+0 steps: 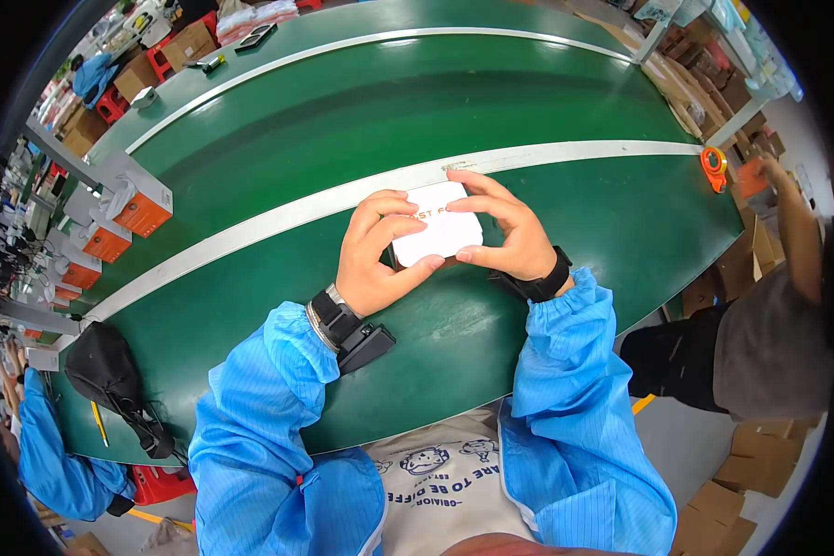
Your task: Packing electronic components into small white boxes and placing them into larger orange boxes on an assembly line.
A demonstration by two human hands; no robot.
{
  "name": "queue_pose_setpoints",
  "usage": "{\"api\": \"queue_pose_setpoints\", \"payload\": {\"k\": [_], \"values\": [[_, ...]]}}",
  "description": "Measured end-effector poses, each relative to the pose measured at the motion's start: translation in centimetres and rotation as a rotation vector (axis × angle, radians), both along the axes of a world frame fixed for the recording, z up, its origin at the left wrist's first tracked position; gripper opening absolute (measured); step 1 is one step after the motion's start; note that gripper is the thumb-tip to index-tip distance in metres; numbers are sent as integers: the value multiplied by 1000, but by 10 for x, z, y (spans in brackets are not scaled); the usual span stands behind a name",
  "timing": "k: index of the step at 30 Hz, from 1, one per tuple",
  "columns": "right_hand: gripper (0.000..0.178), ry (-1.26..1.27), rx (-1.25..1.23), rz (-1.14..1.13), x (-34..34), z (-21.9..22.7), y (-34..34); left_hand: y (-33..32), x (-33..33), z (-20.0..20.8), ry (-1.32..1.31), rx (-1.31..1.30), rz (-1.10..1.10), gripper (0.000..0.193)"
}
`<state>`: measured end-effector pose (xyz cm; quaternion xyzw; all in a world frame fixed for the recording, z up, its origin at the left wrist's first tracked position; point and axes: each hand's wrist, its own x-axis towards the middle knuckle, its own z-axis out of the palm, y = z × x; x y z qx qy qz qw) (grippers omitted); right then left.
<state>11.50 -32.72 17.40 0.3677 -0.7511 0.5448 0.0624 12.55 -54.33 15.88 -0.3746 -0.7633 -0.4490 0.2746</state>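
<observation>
Between my two hands is a small white box (442,236) with rounded corners and orange lettering on its top, held above the green worktable. My left hand (369,258) grips its left side, fingers over the top face and thumb along the near edge. On the opposite side, my right hand (517,233) has its fingers on the top right part and its thumb at the near right corner. The underside of the box is hidden. Both wrists wear black straps, with a black device on the left one.
A white strip (287,213) crosses the green table (417,371). Orange-and-white boxes (144,211) line the left; a black bag (102,363) lies nearer. At the right end sits an orange tape roll (713,170). A person (769,338) stands beyond it; another blue sleeve (51,454) shows left.
</observation>
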Motion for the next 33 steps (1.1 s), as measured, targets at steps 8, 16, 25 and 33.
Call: {"api": "queue_pose_setpoints", "payload": {"k": [8,16,25,33], "values": [[30,-201,-191,82,-20,-14,20,16,-16,-1,-79,0,-6,27],[26,-116,-42,129,-33,-15,25,8,-21,6,-45,-199,-15,34],[29,-21,-91,-1041,-63,-66,94,-170,-95,-36,-51,525,1128,88],[36,471,138,-1513,-29,-29,58,-317,-102,-40,-217,466,1408,115]]}}
